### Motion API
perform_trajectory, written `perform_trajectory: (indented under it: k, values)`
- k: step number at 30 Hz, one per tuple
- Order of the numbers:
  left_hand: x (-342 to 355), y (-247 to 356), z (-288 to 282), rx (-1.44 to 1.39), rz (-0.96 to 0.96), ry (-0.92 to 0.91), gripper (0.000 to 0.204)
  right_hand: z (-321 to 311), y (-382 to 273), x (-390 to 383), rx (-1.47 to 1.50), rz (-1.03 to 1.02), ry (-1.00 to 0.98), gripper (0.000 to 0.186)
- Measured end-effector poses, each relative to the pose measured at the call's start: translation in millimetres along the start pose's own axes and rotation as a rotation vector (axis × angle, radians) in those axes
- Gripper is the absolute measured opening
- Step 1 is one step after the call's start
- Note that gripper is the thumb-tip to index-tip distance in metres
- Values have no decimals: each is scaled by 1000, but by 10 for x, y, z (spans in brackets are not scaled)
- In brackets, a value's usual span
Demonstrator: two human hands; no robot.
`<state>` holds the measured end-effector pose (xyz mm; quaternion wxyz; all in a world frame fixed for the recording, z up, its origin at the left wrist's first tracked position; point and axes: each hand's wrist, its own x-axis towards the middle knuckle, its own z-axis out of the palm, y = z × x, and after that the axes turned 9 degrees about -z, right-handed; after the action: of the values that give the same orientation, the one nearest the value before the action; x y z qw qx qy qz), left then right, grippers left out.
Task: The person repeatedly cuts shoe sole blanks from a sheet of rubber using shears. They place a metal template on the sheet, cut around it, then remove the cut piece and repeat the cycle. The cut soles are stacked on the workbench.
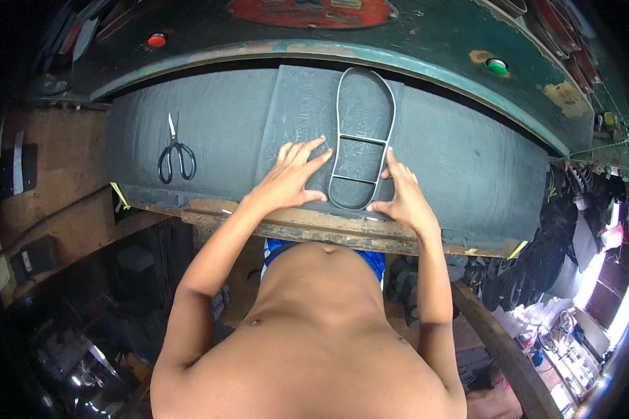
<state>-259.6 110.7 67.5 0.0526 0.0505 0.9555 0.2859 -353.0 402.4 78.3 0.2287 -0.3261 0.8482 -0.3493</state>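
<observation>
A shoe-sole-shaped metal cutting die with two crossbars lies on a dark rubber sheet. Its rounded heel end points toward me. My left hand is open just left of the die, fingers and thumb spread over the sheet. On the other side, my right hand is open, with fingertips against the die's right edge and the thumb by its heel. Neither hand is closed around anything. A pair of black-handled scissors rests farther left, blades pointing away from me.
Beyond the dark work surface stands a green machine body with a red button and a green button. A worn wooden edge runs along the front. Dark scraps hang at the right.
</observation>
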Motion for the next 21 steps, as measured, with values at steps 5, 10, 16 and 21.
perform_trajectory:
  k: [5,10,16,21]
  values:
    - [127,-91,42,43,45,17,102,2,91,168,-55,-134,3,143]
    - [109,-106,80,32,21,27,99,53,163,137,-69,-107,-19,143]
    - [133,-98,46,41,12,7,99,34,178,162,-66,-121,-24,143]
    - [141,-95,40,65,11,2,99,30,172,169,-65,-104,-31,142]
